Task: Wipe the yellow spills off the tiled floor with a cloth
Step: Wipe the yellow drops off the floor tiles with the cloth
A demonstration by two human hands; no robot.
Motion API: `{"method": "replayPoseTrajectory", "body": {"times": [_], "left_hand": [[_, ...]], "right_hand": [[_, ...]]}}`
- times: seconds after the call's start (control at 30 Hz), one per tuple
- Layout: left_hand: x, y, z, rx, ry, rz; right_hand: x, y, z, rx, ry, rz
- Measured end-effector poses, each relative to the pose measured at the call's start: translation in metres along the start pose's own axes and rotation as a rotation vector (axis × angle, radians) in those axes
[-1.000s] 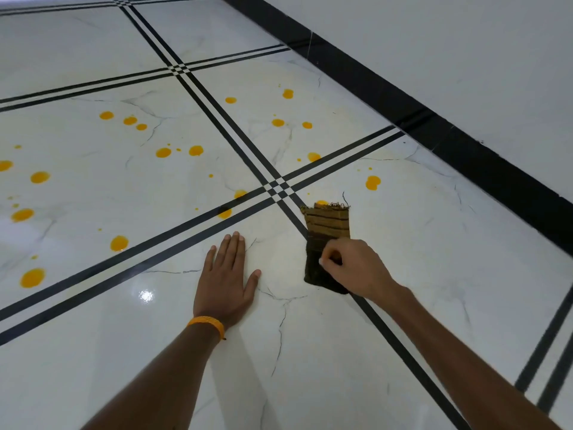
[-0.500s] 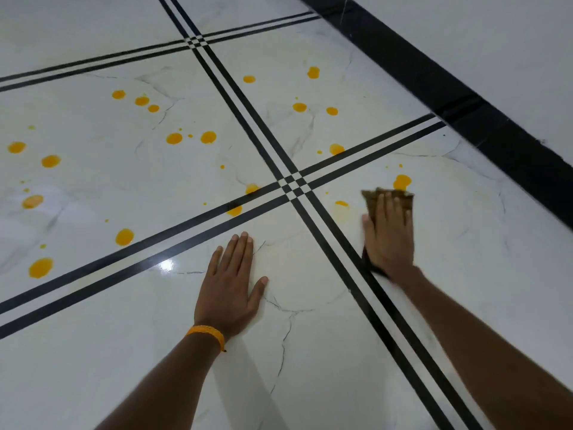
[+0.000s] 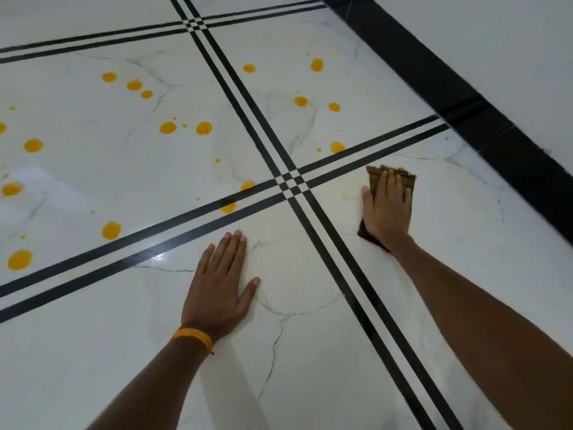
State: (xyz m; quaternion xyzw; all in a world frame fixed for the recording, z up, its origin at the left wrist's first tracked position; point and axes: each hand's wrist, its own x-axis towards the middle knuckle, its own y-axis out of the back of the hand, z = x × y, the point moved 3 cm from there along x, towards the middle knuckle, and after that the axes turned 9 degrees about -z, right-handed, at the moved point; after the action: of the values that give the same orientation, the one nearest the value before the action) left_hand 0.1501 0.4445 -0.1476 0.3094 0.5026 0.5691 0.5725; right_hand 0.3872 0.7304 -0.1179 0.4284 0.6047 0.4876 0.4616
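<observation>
Cloth (image 3: pixel 376 178), brown and folded flat, lies on the tiled floor (image 3: pixel 310 367) just right of where the black lines cross, pinned under the right hand (image 3: pixel 387 209), whose fingers (image 3: pixel 391 184) lie straight and spread, not curled, probably so the whole pad bears on the tile. A pale yellow smear (image 3: pixel 348 192) lies just beside it. The left hand (image 3: pixel 218 290) rests palm-down, fingers open, apparently propping the person's weight. Many yellow spills (image 3: pixel 167 127) remain on the tiles beyond the lines, so most wiping seems ahead.
</observation>
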Motion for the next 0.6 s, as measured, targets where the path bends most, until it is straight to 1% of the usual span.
{"method": "replayPoseTrajectory", "body": {"times": [0.03,0.07,0.1,0.13,0.17,0.2,0.23,0.27,0.3,0.37,0.4,0.43,0.47,0.5,0.53,0.57,0.6], "left_hand": [[0.001,-0.001,0.0,-0.007,-0.012,0.006],[0.0,-0.002,-0.002,-0.001,-0.019,0.005],[0.0,0.0,-0.007,0.005,-0.023,-0.005],[0.001,0.001,-0.009,-0.003,-0.022,-0.001],[0.0,0.002,-0.01,-0.006,-0.01,0.004],[-0.001,0.003,-0.009,-0.003,-0.009,0.018],[0.0,0.002,-0.006,0.008,-0.019,0.021],[-0.002,0.002,-0.004,0.019,-0.032,0.017],[-0.003,0.003,-0.001,0.025,-0.029,0.027],[-0.004,0.006,0.0,0.032,-0.017,0.061],[-0.001,0.005,0.0,0.04,-0.016,0.074],[0.002,0.005,0.0,0.044,-0.019,0.081],[0.003,0.004,0.0,0.046,-0.023,0.081],[0.002,0.003,0.0,0.045,-0.019,0.075],[0.001,0.001,0.001,0.044,-0.016,0.069],[-0.001,0.0,0.001,0.055,-0.015,0.066],[-0.001,-0.001,0.001,0.059,-0.011,0.062]], "right_hand": [[0.002,-0.001,-0.023,0.01,-0.018,0.007],[-0.01,-0.007,-0.049,-0.012,0.039,0.028],[-0.036,-0.017,-0.075,-0.028,0.162,0.038],[-0.065,-0.028,-0.088,-0.06,0.32,0.002],[-0.096,-0.038,-0.089,-0.073,0.478,-0.065],[-0.114,-0.038,-0.079,-0.08,0.592,-0.145],[-0.12,-0.034,-0.055,-0.07,0.655,-0.188],[-0.114,-0.028,-0.028,-0.044,0.646,-0.175],[-0.093,-0.019,0.002,-0.022,0.568,-0.115],[-0.028,0.005,0.048,0.0,0.32,0.041],[0.011,0.013,0.056,-0.004,0.207,0.082],[0.043,0.019,0.054,0.003,0.094,0.056],[0.065,0.019,0.04,0.038,0.018,0.015],[0.076,0.018,0.019,0.053,-0.012,0.006],[0.078,0.012,0.002,0.046,0.006,-0.001],[0.07,0.004,-0.017,0.023,0.104,-0.003],[0.054,-0.004,-0.032,-0.024,0.248,-0.015]]}}
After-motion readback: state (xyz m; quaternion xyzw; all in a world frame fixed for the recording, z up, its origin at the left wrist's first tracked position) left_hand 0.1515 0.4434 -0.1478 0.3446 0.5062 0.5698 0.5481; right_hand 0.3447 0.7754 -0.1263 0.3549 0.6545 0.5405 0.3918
